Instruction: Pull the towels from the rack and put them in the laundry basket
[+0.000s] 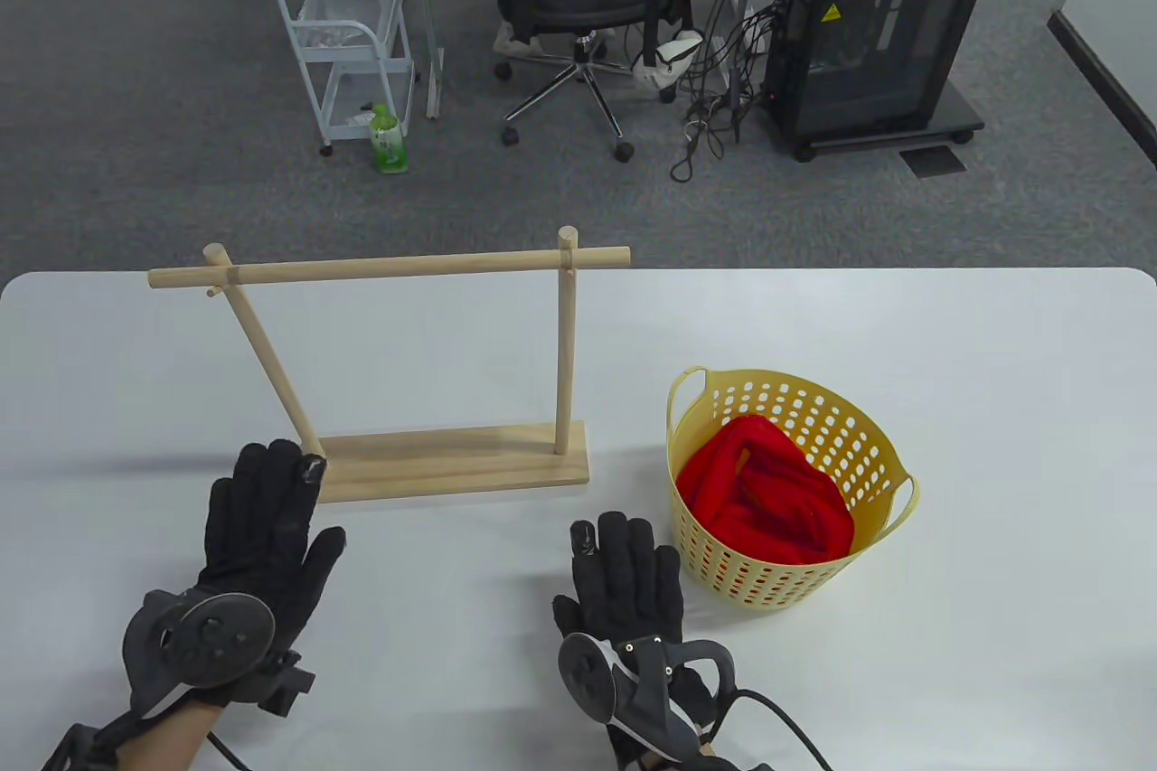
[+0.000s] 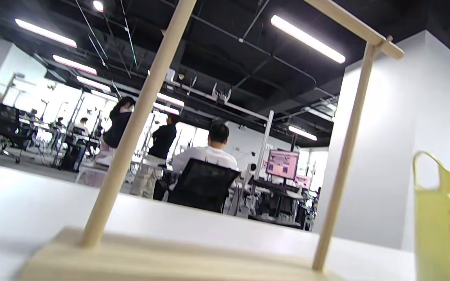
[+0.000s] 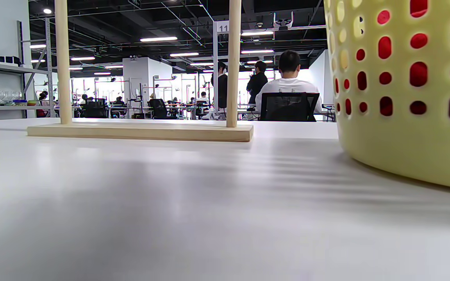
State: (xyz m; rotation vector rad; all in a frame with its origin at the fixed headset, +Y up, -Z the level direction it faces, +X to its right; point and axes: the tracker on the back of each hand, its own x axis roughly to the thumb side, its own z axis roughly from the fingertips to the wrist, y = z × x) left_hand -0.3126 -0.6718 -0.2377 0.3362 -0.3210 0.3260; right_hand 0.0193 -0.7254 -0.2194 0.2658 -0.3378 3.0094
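Both hands lie flat on the white table (image 1: 994,373), fingers straight, holding nothing. The left hand (image 1: 262,518) rests at the near left, its fingertips just at the near-left corner of the wooden rack (image 1: 425,373) base. The right hand (image 1: 628,572) sits near the middle, just left of the yellow laundry basket (image 1: 881,437). The rack's crossbar hangs bare — the red towels (image 1: 768,495) lie bunched inside the basket, showing through its holes in the right wrist view.
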